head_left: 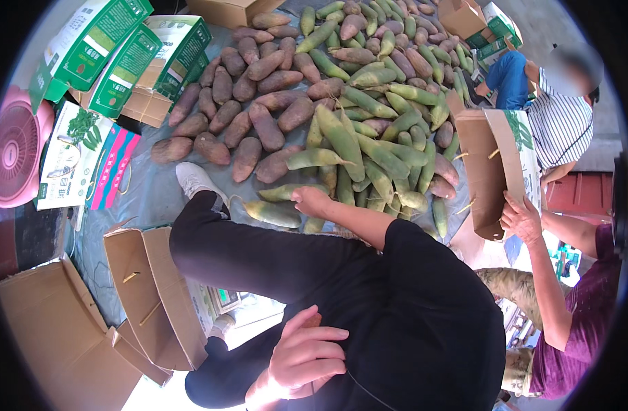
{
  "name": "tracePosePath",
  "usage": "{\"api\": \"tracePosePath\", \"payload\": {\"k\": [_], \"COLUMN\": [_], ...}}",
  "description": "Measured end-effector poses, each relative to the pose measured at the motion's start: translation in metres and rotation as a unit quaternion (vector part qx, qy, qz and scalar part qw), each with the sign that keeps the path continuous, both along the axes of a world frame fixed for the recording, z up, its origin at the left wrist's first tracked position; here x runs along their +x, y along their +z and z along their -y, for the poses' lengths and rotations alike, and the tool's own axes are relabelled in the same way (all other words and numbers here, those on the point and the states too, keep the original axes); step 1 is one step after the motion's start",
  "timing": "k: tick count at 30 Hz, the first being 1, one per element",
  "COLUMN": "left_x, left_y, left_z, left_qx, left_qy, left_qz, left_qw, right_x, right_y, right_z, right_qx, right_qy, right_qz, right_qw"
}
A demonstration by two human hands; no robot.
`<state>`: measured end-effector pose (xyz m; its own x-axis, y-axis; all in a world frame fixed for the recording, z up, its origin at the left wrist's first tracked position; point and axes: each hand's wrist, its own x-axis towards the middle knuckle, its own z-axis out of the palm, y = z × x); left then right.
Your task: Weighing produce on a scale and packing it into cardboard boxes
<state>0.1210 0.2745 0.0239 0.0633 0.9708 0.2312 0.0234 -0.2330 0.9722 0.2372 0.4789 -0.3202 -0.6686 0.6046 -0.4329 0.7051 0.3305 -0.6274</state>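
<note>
My right hand [311,201] reaches leftward to the near edge of the pile, its fingers closed against a long green radish [280,192]. Just below it lies another pale green radish [271,213] with a thin root tail. My left hand [306,356] is low in the picture, in front of my black clothes, with its fingers bent. A reddish-brown bit of something [313,320] shows beside its upper finger, mostly hidden. Ahead, many green radishes [386,164] lie heaped. Reddish-brown elongated roots [265,127] lie to their left.
Open brown cartons [149,294] stand at my left, near a scale [225,299]. Green-and-white boxes [112,65] and a pink fan [16,147] are farther left. At right, a person's hand [523,218] holds an open carton [488,175]. Another person in stripes [560,127] sits beyond.
</note>
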Motion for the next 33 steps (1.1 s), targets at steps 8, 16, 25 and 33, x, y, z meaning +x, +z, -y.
{"api": "tracePosePath", "payload": {"k": [8,16,25,33], "left_x": [-0.015,-0.030,-0.028,-0.039], "left_y": [-0.016,-0.016,-0.047,-0.056], "left_z": [0.022,0.035,0.074,0.099], "left_qx": [-0.004,-0.056,-0.166,-0.212], "left_qy": [0.007,-0.031,0.189,0.518], "left_qz": [0.124,0.053,0.167,-0.004], "left_qw": [0.992,0.997,0.953,0.829], "right_x": [-0.008,0.014,0.036,0.066], "right_y": [0.018,0.018,0.022,0.017], "right_z": [-0.002,-0.005,-0.021,-0.036], "right_qx": [-0.044,0.028,0.029,0.045], "right_qy": [0.008,0.032,-0.008,-0.037], "right_qz": [0.018,0.063,0.162,0.113], "right_qw": [0.999,0.997,0.986,0.992]}}
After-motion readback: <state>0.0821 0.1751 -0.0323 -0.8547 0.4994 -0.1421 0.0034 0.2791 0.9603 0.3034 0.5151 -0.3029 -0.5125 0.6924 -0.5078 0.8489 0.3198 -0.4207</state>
